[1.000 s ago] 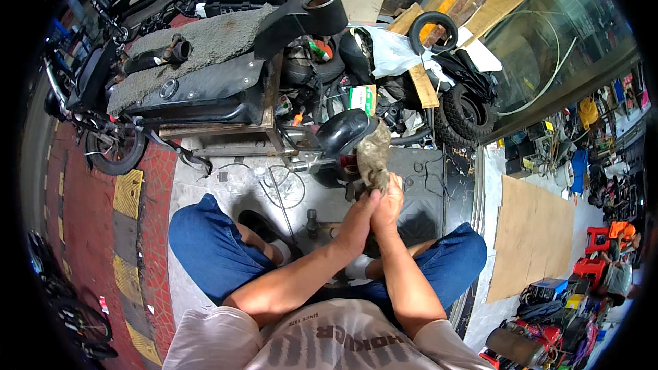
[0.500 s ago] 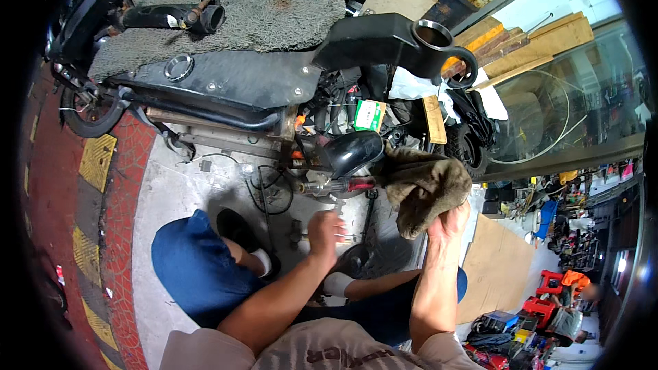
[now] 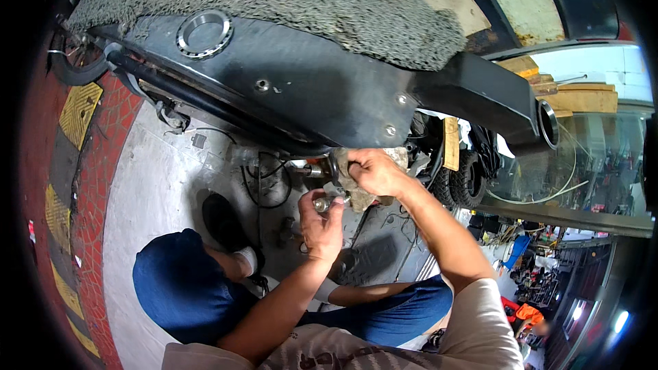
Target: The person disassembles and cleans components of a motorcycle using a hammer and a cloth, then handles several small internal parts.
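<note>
My left hand [image 3: 321, 231] is closed around a short shiny metal cylindrical piece [image 3: 320, 203], which shows between its thumb and fingers. Just beyond it to the right, my right hand [image 3: 375, 173] grips a dirty brown-grey rag [image 3: 362, 200]. The rag is bunched beneath the edge of a long black metal scooter deck [image 3: 322, 106]. Part of a dark, rounded piece [image 3: 336, 164] shows beside the rag, mostly hidden by the rag and the deck. A metal rod end [image 3: 308, 171] sticks out leftward there.
A bearing ring [image 3: 204, 34] lies on the deck beside a rough grey mat [image 3: 288, 14]. The deck's black neck [image 3: 490, 99] juts right. Black tyres [image 3: 466, 181] stand beside a glass panel [image 3: 548, 171]. A black cable [image 3: 257, 192] loops on the floor near my shoe [image 3: 223, 219].
My right hand has come left and inward with the rag, under the deck's edge. My left hand has moved slightly up and now shows a metal piece in it. The view has moved nearer the deck.
</note>
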Demonstrator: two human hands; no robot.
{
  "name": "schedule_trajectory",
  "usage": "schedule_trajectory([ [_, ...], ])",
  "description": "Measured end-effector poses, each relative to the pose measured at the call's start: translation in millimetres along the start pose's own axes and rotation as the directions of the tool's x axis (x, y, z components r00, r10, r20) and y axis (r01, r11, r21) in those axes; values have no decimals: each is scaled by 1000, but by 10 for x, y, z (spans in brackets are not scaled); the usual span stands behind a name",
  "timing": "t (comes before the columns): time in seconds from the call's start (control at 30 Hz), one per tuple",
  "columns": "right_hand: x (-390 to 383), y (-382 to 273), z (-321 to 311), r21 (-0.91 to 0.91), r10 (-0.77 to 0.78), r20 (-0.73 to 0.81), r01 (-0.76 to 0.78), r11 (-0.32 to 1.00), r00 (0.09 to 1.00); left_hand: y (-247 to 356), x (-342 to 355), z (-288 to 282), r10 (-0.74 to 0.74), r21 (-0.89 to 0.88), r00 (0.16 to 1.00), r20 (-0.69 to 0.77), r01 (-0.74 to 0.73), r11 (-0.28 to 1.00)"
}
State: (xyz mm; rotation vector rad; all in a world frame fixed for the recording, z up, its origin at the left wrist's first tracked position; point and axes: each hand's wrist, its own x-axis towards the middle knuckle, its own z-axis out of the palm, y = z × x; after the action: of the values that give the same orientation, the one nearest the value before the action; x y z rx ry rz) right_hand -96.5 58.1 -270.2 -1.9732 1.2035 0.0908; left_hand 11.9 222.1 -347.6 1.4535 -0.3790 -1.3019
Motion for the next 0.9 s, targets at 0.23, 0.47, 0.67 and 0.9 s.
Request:
schedule_trajectory([
  [0.23, 523, -368, -232, -556, 237, 390, 23, 831, 890, 67, 12, 40, 79, 153, 996, -28, -74, 985],
  [0.47, 530, 623, 310, -667, 65, 727, 725, -175, 684, 73, -13, 64, 53, 115, 998, 20, -55, 992],
  [0.67, 448, 218, 240, -835, -133, 551, 546, -74, 824, 52, 109, -18, 59, 96, 998, -34, -56, 994],
  [0.9, 203, -228, 173, -934, -236, 279, 321, 160, 931, 112, 88, -24, 51, 176, 999, -19, -47, 983],
])
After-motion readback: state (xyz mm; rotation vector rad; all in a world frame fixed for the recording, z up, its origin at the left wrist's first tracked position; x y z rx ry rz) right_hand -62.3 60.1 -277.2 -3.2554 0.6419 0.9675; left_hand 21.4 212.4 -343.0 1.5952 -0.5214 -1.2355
